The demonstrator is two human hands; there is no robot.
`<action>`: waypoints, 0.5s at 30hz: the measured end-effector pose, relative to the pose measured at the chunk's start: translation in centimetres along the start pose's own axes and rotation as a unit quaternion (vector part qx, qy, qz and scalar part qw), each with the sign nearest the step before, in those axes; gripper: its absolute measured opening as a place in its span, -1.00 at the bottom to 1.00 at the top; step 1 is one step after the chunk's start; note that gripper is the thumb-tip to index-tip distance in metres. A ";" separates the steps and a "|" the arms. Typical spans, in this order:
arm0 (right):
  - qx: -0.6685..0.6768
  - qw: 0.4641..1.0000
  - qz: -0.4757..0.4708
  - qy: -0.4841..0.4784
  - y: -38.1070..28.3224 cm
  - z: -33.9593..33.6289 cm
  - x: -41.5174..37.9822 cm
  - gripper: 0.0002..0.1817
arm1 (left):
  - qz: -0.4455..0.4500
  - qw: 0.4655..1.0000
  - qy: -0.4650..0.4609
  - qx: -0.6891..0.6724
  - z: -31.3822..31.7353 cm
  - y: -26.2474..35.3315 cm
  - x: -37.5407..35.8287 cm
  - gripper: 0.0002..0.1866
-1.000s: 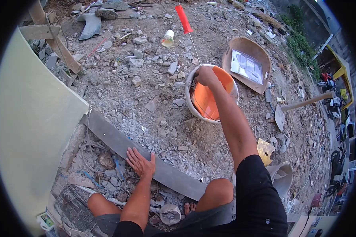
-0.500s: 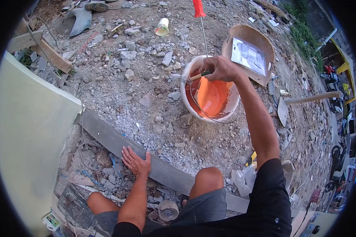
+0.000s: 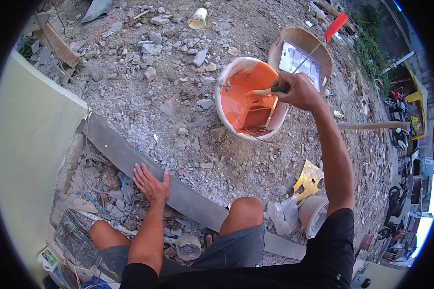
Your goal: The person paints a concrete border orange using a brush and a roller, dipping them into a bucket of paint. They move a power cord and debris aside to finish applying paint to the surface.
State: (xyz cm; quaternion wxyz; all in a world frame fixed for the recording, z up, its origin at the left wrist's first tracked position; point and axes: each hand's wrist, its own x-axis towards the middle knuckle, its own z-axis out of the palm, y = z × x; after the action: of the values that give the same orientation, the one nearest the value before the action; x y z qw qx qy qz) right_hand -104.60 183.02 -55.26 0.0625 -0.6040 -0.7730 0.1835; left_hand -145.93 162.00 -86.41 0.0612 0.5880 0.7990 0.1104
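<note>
My right hand (image 3: 300, 90) grips the green-tipped wooden handle of a paintbrush (image 3: 264, 92). Its bristle end is down in the orange paint, over a whitish bucket (image 3: 220, 106). A pale-edged flat piece (image 3: 270, 111), coated orange, leans inside the bucket. A red handle (image 3: 334, 27) on a thin metal rod slants up to the right; the rod's lower end is hidden behind my right hand. My left hand (image 3: 152, 184) rests flat, fingers spread, on a long grey board or ledge (image 3: 115, 148) in front of my knees.
Past the bucket lies a brown basin (image 3: 275, 53) with a clear plastic package (image 3: 301, 65). A paint-stained cup (image 3: 197, 19) lies among the rubble. Near my right elbow are a yellow sheet (image 3: 307, 180), a plastic bag (image 3: 284, 215) and a white bucket (image 3: 313, 212). A pale wall (image 3: 33, 144) rises at left.
The red handle has swung from upright to a rightward slant. My right hand has moved right with the brush, and the flat piece in the bucket has shifted. My left hand stays on the board.
</note>
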 end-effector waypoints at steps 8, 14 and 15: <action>0.192 0.961 0.037 0.194 3.6 5.7 1.3 -0.75 | -0.005 1.000 -0.005 0.003 -0.1 0.0 0.0 0.04; 0.307 0.886 0.148 0.315 2.5 7.6 2.2 -0.72 | -0.012 1.000 -0.013 0.001 -0.2 0.0 0.1 0.04; 0.321 0.868 0.146 0.349 2.1 7.7 2.0 -0.71 | -0.013 1.000 -0.015 0.001 -0.2 0.0 0.1 0.04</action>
State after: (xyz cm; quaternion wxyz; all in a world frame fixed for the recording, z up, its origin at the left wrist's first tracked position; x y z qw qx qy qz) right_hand -105.66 183.79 -63.37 0.4906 -0.6817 -0.5022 0.2058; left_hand -145.96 162.03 -86.17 0.0736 0.5789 0.8059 0.1000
